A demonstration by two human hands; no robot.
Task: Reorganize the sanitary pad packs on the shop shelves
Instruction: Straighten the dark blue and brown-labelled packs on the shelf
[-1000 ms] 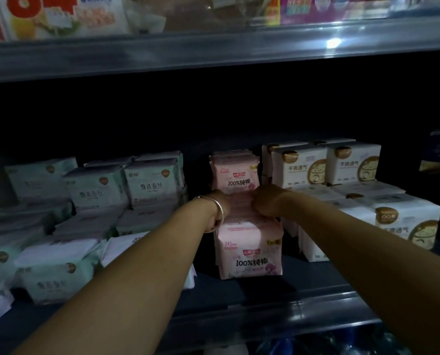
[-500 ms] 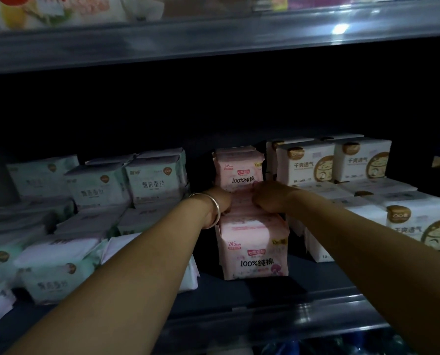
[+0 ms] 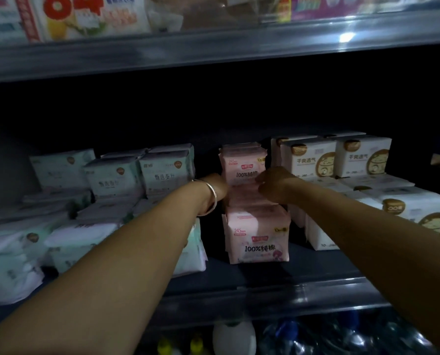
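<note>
1. A person reaches into a dim shop shelf [image 3: 265, 285], both hands meeting on the pink sanitary pad packs [image 3: 249, 198] stacked in the middle column, between the pale green packs [image 3: 116, 175] on the left and the white-and-gold packs [image 3: 313, 160] on the right.

2. Risk, as judged from this view: the pink column stands narrow and tall, with a front pack [image 3: 257, 237] upright at the shelf's lip. A sideways shove of the middle packs could tip that front pack off the edge toward the bottles [image 3: 329, 334] on the shelf below.

3. A second risk: the soft wrappers look slippery and squashy, so a one-sided squeeze could skew the stack against the white-and-gold row just beside it.

4. The left hand [image 3: 217, 184], a silver bangle [image 3: 210, 198] on its wrist, rests against the left side of the pink stack; its fingers are hidden behind the wrist, and whether they curl round a pack cannot be told.

5. The right hand [image 3: 274, 184] has its fingers [image 3: 261, 179] bent together and pinching the top edge of a pink pack lying in mid-stack, in front of the rear pink pack [image 3: 242, 165].
</note>
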